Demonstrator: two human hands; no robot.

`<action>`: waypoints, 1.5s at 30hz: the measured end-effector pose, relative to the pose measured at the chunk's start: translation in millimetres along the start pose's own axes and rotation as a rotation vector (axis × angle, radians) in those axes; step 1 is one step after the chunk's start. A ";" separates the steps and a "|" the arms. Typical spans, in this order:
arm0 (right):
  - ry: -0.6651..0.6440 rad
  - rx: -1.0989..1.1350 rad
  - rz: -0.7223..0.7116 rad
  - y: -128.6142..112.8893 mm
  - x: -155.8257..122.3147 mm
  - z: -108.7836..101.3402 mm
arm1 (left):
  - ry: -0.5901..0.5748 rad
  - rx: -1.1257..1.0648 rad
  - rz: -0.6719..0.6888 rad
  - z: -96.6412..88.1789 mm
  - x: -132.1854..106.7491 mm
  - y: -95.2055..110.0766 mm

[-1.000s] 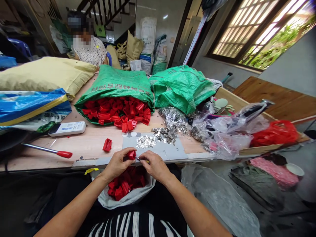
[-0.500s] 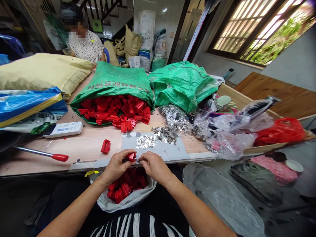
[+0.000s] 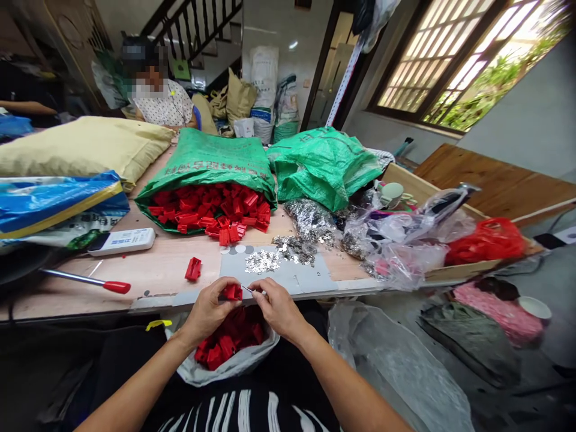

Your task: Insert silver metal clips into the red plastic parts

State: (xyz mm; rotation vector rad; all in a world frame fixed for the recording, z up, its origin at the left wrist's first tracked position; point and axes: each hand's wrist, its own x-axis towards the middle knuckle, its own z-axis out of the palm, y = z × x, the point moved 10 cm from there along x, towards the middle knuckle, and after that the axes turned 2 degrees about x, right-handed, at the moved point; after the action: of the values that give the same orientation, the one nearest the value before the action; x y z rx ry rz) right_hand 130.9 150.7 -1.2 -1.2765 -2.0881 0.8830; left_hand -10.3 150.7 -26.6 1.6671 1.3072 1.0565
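Though upside down, Chinese lettering (image 3: 211, 168) on green sack (image 3: 202, 157)

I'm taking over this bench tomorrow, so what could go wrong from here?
The tiny metal piece pinched in the right hand might slip while meeting the red plastic piece in the left hand, and drop into the lap bag. The loose silver bits on the grey board lie near the table edge, so a bump could scatter them.

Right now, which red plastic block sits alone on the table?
The red block on the wooden table, left of the grey card. Others lie heaped in the green woven sack or white bag, except one in the left hand.
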 end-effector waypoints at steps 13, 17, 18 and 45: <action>-0.205 0.340 -0.098 -36.7 -17.4 9.5 | 0.026 -1.265 -0.556 25.8 -34.8 4.7; -0.199 0.404 -0.110 -42.6 -17.9 5.7 | 0.068 -1.354 -0.644 31.4 -40.9 3.4; -0.190 0.402 -0.115 -43.4 -18.1 4.3 | 0.071 -1.370 -0.655 32.9 -41.6 4.3; 0.088 0.213 0.048 24.8 -14.4 -20.9 | 0.189 -0.577 -0.375 -26.9 -36.5 -19.4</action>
State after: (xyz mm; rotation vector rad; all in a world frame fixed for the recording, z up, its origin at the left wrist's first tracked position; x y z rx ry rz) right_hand 165.8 151.4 -8.0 -1.2328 -1.8486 1.0214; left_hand -47.0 120.6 -39.9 0.8758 1.2154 1.2281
